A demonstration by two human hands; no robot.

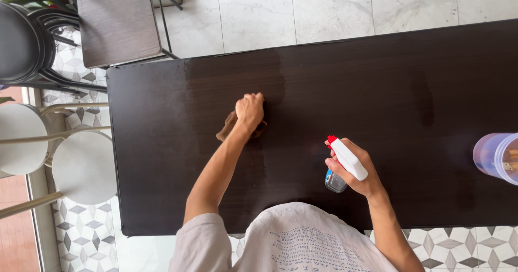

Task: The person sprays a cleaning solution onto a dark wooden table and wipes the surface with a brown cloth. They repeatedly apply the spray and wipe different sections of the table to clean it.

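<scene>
My left hand (250, 111) presses a brown cloth (227, 127) flat against the dark wooden table (377, 88), near its left half. Most of the cloth is hidden under the hand. A damp sheen shows on the tabletop around and beyond the cloth. My right hand (359, 167) holds a spray bottle (345, 164) with a white and red trigger head and a clear body, just above the table near its front edge. The nozzle points to the left, toward the cloth.
A translucent purple container (496, 156) stands at the table's right edge. Two white round stools (81, 167) sit left of the table, black stacked chairs (24, 45) and a small brown side table (116, 21) at top left. Marble and patterned tile floor surrounds everything.
</scene>
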